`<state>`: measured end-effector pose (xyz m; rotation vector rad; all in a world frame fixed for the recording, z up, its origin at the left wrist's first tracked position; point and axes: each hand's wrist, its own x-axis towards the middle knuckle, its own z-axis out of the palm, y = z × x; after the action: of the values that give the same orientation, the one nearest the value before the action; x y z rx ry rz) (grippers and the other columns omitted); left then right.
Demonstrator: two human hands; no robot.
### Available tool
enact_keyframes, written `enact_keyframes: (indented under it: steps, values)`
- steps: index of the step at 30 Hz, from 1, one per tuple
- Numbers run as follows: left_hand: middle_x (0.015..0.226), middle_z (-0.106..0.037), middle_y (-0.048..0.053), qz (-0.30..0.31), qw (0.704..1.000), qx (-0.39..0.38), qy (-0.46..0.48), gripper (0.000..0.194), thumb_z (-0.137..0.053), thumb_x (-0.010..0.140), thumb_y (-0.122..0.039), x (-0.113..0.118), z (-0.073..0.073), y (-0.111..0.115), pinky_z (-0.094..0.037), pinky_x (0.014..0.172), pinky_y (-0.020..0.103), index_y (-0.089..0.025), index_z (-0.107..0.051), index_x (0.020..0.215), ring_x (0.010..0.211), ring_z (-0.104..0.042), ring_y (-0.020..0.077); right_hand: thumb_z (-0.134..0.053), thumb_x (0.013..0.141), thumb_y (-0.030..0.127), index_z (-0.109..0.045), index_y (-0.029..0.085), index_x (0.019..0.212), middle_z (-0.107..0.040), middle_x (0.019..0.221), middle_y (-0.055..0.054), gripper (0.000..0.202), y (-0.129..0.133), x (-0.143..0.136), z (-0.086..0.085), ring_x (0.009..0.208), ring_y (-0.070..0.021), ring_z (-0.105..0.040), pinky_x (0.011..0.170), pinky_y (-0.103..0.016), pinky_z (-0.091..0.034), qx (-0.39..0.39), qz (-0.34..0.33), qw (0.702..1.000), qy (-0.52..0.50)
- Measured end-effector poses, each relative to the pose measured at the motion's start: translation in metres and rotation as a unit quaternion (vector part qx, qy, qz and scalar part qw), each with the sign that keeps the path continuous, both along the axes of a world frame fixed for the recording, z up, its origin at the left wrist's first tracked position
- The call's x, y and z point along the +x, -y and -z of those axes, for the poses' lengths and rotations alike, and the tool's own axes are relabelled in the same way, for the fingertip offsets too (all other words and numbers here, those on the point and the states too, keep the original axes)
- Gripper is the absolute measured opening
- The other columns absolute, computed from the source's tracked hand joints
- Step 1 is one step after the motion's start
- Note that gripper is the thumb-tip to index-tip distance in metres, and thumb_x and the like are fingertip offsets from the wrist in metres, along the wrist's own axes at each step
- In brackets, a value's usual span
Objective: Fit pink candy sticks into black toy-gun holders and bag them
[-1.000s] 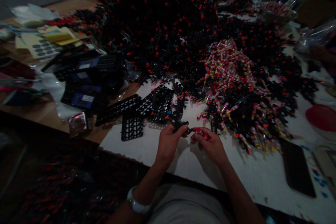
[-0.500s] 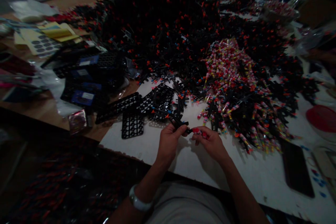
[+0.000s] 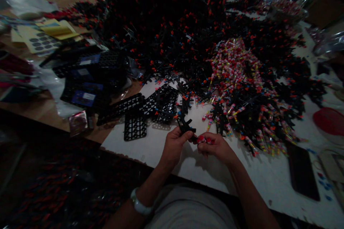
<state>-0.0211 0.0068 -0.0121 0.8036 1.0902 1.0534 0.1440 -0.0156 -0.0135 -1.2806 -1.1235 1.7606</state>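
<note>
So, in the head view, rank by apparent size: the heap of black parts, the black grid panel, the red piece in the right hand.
1. heap of black parts
2. black grid panel
3. red piece, pinched in the right hand

You have bare white tabletop (image 3: pixel 204 171) just below the pile of black plastic pieces (image 3: pixel 188 35), open toward its near edge. Above it the pile blocks the way, black grid trays (image 3: pixel 139 111) crowd its lower left, and a dark phone (image 3: pixel 302 171) lies at its lower right.
</note>
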Motion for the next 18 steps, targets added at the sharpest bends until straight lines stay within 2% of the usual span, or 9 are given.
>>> enact_keyframes:
  steps: [4,10,12,14,15,16,18]
  values:
    - [0.063,-0.066,-0.001,-0.003,1.000,0.001,0.006,0.011,-0.068,0.071,-0.024,0.001,0.001,0.002,-0.043,0.061,0.024,-0.014,-0.065,0.073,0.058,-0.055,0.0112,-0.070,0.072,0.038,-0.060,0.016,0.081,-0.061,0.061,0.003,0.025,0.004,-0.002,0.003,0.046,-0.0073,-0.050,0.045,-0.020,-0.039,-0.017,0.015,1.000,-0.003]
    - [0.063,-0.064,-0.002,-0.033,0.999,-0.026,0.001,0.012,-0.068,0.071,-0.026,0.007,0.009,0.007,-0.041,0.060,0.023,-0.015,-0.063,0.073,0.057,-0.052,0.0101,-0.070,0.070,0.044,-0.060,0.016,0.078,-0.059,0.058,0.003,0.031,0.006,-0.016,0.011,0.046,-0.0092,-0.051,0.046,-0.022,-0.041,-0.027,-0.006,1.000,0.012]
    - [0.069,-0.066,0.000,-0.013,1.000,-0.024,0.000,0.014,-0.066,0.074,-0.028,0.008,0.008,0.006,-0.043,0.064,0.024,-0.015,-0.064,0.078,0.063,-0.055,0.0116,-0.068,0.073,0.045,-0.062,0.016,0.080,-0.062,0.061,0.002,0.031,0.008,-0.015,0.007,0.048,-0.0108,-0.053,0.049,-0.024,-0.043,-0.006,0.019,0.998,0.053]
    - [0.081,-0.067,0.002,0.007,1.000,-0.001,-0.022,0.020,-0.064,0.076,-0.031,0.005,0.003,0.002,-0.045,0.069,0.026,-0.016,-0.065,0.089,0.072,-0.058,0.0133,-0.063,0.078,0.047,-0.064,0.017,0.088,-0.066,0.068,-0.001,0.032,0.009,-0.003,-0.003,0.053,-0.0132,-0.057,0.054,-0.026,-0.045,0.037,0.088,0.986,0.138]
    - [0.088,-0.067,0.003,0.003,0.999,0.018,-0.048,0.024,-0.064,0.077,-0.031,0.002,-0.001,-0.001,-0.046,0.071,0.026,-0.017,-0.065,0.096,0.075,-0.058,0.0136,-0.061,0.080,0.047,-0.065,0.018,0.094,-0.068,0.074,-0.003,0.032,0.009,0.006,-0.009,0.058,-0.0148,-0.059,0.058,-0.028,-0.046,0.074,0.144,0.967,0.196]
    - [0.094,-0.066,0.003,-0.013,0.996,0.038,-0.080,0.028,-0.064,0.077,-0.031,-0.003,-0.006,-0.004,-0.046,0.072,0.026,-0.018,-0.063,0.102,0.077,-0.058,0.0135,-0.058,0.082,0.046,-0.065,0.019,0.100,-0.069,0.082,-0.004,0.033,0.008,0.016,-0.016,0.067,-0.0168,-0.061,0.063,-0.030,-0.047,0.121,0.206,0.936,0.260]
    - [0.096,-0.065,0.002,-0.062,0.986,0.066,-0.139,0.033,-0.063,0.078,-0.032,-0.015,-0.013,-0.010,-0.045,0.068,0.024,-0.020,-0.060,0.108,0.076,-0.058,0.0121,-0.055,0.085,0.044,-0.064,0.021,0.107,-0.068,0.099,-0.008,0.034,0.002,0.034,-0.026,0.088,-0.0214,-0.061,0.077,-0.036,-0.047,0.233,0.317,0.838,0.378]
